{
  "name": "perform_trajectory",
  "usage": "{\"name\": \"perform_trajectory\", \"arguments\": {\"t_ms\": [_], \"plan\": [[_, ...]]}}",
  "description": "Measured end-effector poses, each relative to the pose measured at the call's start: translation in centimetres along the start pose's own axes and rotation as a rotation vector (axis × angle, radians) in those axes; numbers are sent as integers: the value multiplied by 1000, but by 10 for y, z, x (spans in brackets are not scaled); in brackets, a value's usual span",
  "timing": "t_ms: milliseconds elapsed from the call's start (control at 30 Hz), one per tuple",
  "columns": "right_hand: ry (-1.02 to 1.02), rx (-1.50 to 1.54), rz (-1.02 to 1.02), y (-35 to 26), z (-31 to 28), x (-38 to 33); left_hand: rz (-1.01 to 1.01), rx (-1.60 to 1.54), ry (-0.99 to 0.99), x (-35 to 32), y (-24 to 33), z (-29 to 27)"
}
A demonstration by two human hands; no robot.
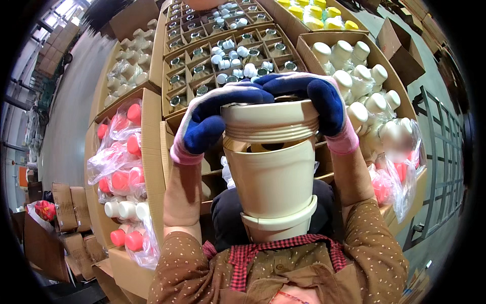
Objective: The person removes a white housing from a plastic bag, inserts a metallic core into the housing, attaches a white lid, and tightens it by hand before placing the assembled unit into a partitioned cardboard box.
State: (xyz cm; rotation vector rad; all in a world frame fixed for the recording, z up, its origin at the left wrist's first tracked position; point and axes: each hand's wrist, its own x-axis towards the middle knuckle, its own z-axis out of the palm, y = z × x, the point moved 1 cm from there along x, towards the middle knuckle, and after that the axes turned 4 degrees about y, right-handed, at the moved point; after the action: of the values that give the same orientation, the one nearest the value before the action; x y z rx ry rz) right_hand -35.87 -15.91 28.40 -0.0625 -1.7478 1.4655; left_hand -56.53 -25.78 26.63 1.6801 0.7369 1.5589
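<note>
A cream plastic cylinder [268, 175] stands upright, slightly tilted, in front of my body. Above it sits a ribbed cream plastic collar [271, 122], and a gap with a dark opening shows between the two. My left hand [215, 114], in a pink glove with blue coating, grips the collar's left side, fingers bent over its top. From the right, my right hand [314, 96], gloved alike, holds the other side of the collar. Lower down, a wider cream rim [281, 223] rings a further cream part close to my apron. The cylinder's inside is mostly hidden.
Ahead, a divided cardboard box [167, 96] holds silvery glass necks with loose white stoppers [234, 57] on top. Red-capped bottles [120, 180] in clear bags fill a left carton. Cream bottle-shaped pieces [375, 104] fill a right carton. A metal rack [440, 157] lies beyond.
</note>
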Motion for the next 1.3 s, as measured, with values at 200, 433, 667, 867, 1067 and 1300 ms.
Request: {"name": "perform_trajectory", "arguments": {"t_ms": [200, 433, 667, 867, 1067, 1300], "plan": [[42, -131, 66, 13, -7, -9, 18, 174, 121, -17, -3, 6], [82, -30, -27, 30, 0, -30, -163, 256, 175, -28, 20, 26], [-39, 1146, 400, 70, 8, -10, 110, 802, 173, 14, 71, 63], [-146, 1136, 74, 67, -45, -11, -168, 610, 225, -9, 77, 31], [66, 691, 353, 37, 13, -33, 1, 655, 210, -7, 70, 55], [65, 1118, 429, 55, 19, -37, 179, 924, 144, 11, 82, 80]]}}
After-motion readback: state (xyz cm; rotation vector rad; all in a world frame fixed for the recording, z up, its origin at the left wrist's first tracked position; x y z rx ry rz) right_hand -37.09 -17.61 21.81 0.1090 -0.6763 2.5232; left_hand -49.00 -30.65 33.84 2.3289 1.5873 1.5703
